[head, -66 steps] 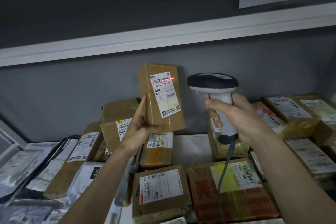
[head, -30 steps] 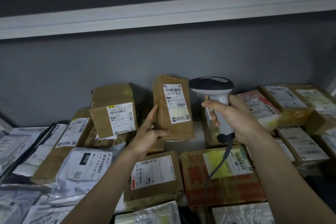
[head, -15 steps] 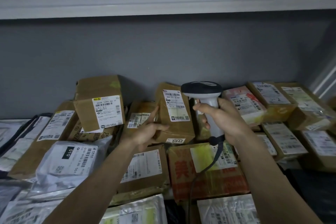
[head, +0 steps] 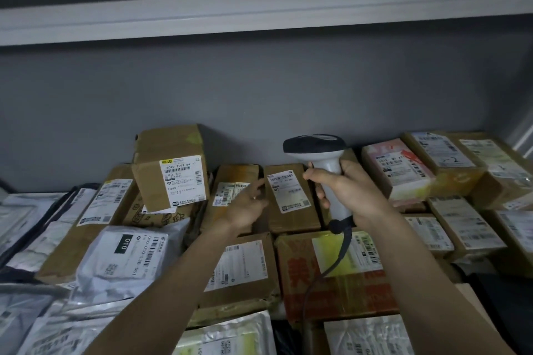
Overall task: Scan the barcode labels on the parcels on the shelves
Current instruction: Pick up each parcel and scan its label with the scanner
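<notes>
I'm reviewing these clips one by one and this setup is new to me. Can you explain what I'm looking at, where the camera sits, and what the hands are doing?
There is no machine here. One camera worn on a person's head looks forward and down at their own two bare hands. Below is a shelf space packed with parcels: brown cardboard boxes and grey plastic mailers, most with white barcode labels. The right hand grips the handle of a corded barcode scanner. The left hand, fingers relaxed, reaches beside a small brown box whose label faces up. No scanning beam shows.
</notes>
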